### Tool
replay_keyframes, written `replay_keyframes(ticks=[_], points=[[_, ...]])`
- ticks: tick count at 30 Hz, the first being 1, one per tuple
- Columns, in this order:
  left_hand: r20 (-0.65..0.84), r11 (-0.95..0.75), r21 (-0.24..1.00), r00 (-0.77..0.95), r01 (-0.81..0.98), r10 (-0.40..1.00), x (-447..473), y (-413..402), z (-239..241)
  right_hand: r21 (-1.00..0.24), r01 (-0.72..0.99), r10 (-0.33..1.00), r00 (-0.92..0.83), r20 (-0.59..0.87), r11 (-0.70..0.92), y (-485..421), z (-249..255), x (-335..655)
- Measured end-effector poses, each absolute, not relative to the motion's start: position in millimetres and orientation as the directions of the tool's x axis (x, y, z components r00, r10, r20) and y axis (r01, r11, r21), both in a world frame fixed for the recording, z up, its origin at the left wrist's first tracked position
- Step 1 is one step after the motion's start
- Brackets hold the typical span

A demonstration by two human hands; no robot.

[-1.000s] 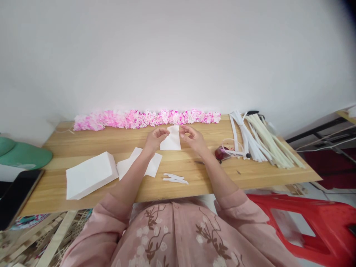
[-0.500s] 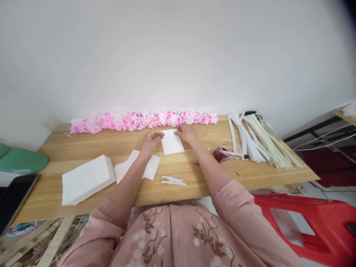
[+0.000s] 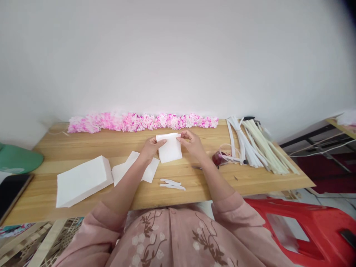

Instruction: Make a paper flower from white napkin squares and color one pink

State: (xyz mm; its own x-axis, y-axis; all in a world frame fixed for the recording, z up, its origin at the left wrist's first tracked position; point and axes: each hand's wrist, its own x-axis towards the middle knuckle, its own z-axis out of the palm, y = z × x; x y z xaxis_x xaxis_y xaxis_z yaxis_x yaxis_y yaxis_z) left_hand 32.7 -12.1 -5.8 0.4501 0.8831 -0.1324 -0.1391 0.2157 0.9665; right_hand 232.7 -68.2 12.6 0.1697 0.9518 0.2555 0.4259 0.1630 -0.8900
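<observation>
Both my hands are on a small stack of white paper sheets (image 3: 170,151) in the middle of the wooden table. My left hand (image 3: 151,147) pinches its upper left corner, thumb on top. My right hand (image 3: 191,142) grips the upper right corner between thumb and fingers. The stack's top edge looks raised and slightly folded. Loose white paper squares (image 3: 151,170) lie partly under my left forearm. Closer to me rest several short white strips (image 3: 172,184).
A thick white paper block (image 3: 83,181) sits at left, near a green cap (image 3: 20,158) and a dark phone (image 3: 13,194). Pink-white ruffled flowers (image 3: 144,121) line the wall. White strips (image 3: 246,142) and cream strips (image 3: 268,150) lie right, beside a dark red spool (image 3: 218,158). A red stool (image 3: 314,222) stands below.
My left hand has moved onto the paper stack and now grips its left corner. The stack's top edge has lifted and shifted slightly toward me. My right hand keeps hold of the right corner.
</observation>
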Motion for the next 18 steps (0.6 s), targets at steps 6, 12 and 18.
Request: replay_keyframes(ticks=[6,12,18], points=[[-0.107,0.210,0.956,0.427,-0.202,0.898,32.7,-13.6,-8.9,-0.904,0.370,0.931,0.206,0.302,0.212,-70.6,3.4,230.2],[-0.116,0.215,0.958,0.426,-0.192,0.897,32.6,-16.1,-4.0,-0.824,0.487,0.876,0.212,0.434,0.290,-77.3,8.6,230.1],[-0.133,0.218,0.963,0.423,-0.160,0.896,33.1,-20.8,1.2,-0.616,0.653,0.770,0.077,0.634,0.442,-82.3,17.7,228.5]])
